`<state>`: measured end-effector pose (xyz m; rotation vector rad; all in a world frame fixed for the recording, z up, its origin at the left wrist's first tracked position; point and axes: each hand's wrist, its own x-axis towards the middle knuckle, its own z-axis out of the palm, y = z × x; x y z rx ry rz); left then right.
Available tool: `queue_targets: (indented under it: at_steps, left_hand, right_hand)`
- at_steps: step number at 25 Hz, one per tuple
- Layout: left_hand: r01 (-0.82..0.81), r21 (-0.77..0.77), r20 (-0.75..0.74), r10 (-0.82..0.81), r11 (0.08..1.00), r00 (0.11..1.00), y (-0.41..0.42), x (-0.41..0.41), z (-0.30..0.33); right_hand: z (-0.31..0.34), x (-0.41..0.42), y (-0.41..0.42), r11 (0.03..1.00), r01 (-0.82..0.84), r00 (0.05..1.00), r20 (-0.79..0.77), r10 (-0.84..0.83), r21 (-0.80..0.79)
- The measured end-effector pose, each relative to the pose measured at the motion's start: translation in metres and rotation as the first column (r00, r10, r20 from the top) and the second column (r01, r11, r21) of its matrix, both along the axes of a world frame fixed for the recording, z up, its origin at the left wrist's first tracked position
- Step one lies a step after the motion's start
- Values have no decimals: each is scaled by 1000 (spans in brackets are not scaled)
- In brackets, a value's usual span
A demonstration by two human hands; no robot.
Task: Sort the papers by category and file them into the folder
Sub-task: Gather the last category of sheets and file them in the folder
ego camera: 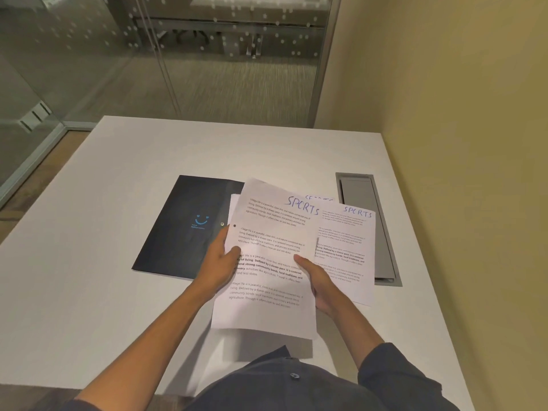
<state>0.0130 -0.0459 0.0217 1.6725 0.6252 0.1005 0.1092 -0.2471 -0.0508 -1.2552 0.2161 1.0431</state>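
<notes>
The folder (184,226) lies flat and closed on the white tabletop (89,262), at the left of the group of things. It is dark, with a blue smiley mark and a small snap button at its right edge. Nothing can be seen inside it. White sheets (234,203) lie partly over its right side.

The left hand (221,259) grips the left edge of a sheet of paper (267,307), thumb on top of the printed text. The right hand (318,284) grips the same sheet on its right side, thumb on top and fingers beneath. The sheet is held lifted and tilted above the tabletop, in front of the person. It bears printed paragraphs and the handwritten word "SPORTS" at its upper right corner.

To the right, a second sheet (347,250) marked "SPORTS" lies flat on the tabletop, with another marked sheet partly visible beneath its top edge. Its right edge overlaps a grey cable hatch (360,200) set into the tabletop.
</notes>
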Motion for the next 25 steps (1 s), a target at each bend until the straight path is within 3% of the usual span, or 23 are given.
queue_targets:
  at_steps: [5, 8, 11, 13, 14, 16, 18, 20, 22, 25]
  left_hand:
    - [-43, -42, -92, 39, 998, 995, 4, -1, -5]
    - [68, -60, -112, -74, 996, 991, 2, -4, -6]
    - [274, 229, -171, -238, 934, 956, -5, -8, -11]
    - [270, 352, -201, -209, 896, 957, -8, -9, -15]
    - [274, 383, -205, -208, 882, 956, -9, -9, -16]
    - [315, 451, -224, -235, 835, 946, -10, -11, -18]
    - [342, 512, -249, -245, 788, 937, -7, -12, -19]
    - [354, 533, -272, -240, 768, 932, -5, -14, -17]
    - [358, 517, -283, -240, 778, 929, -6, -15, -15]
    - [349, 501, -294, -224, 792, 929, -5, -15, -16]
  right_hand:
    - [2, 6, 0, 984, 169, 973, 167, -157, -62]
    - [-6, 3, 3, 970, 230, 948, 242, -205, -80]
    - [-10, -1, 1, 969, 227, 945, 262, -195, -100]
    - [-9, -2, -6, 931, 199, 914, 400, -64, -306]
    - [-11, -1, -12, 863, 218, 877, 480, 32, -456]
    - [-21, 4, -32, 637, 318, 797, 562, 222, -702]
    - [-33, 12, -55, 379, 377, 770, 513, 379, -845]
    - [-41, 19, -74, 214, 334, 804, 396, 443, -918]
    - [-43, 25, -85, 136, 255, 823, 288, 489, -957]
    - [-44, 29, -91, 114, 165, 844, 200, 498, -980]
